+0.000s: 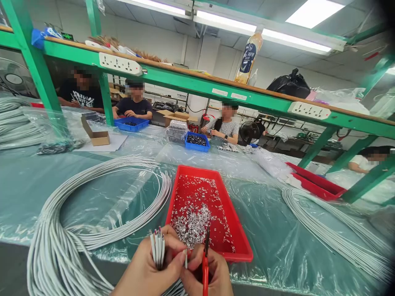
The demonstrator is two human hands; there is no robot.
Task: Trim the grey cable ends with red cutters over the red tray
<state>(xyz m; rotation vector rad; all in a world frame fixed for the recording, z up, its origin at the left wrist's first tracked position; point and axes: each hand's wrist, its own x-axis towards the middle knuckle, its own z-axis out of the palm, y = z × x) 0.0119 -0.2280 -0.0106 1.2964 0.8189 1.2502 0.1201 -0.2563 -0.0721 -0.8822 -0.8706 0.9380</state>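
Several grey cable ends stand upright in the left hand, pinched between thumb and fingers at the near bench edge. The right hand is closed around a red-handled cutter, its tip pointing up over the red tray. The tray holds silvery foil scraps. A large coil of grey cable lies left of the tray, touching the plastic-covered bench.
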